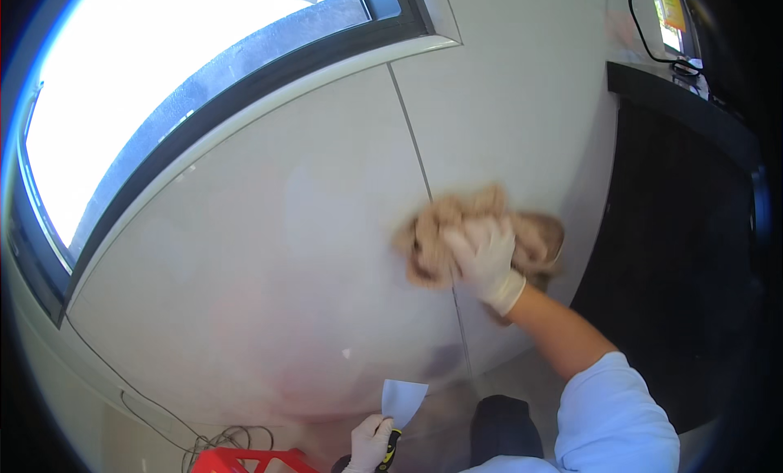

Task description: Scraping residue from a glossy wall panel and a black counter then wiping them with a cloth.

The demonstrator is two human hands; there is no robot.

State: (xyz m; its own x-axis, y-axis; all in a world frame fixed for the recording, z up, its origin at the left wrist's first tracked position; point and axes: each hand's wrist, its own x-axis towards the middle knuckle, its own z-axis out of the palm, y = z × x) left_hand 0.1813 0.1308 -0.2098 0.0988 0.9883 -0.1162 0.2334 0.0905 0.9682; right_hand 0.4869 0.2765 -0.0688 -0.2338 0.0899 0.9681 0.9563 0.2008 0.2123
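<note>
My right hand [489, 262], in a whitish glove, presses a bunched tan cloth [437, 231] against the light wall panels [348, 228], across the dark vertical joint. Both the cloth and the hand are blurred. Low in the view, my left hand [370, 442], also gloved, grips a putty knife [404, 402] by its black and yellow handle. The wide blade points up, in front of the wall's lower part. The cloth hides part of the joint.
A dark-framed window [342, 42] spans the upper left. At the right stands a black cabinet [673, 240] with a cable [642, 35] above it. A red plastic object [244, 458] and a coiled cable [226, 439] lie at the lower left.
</note>
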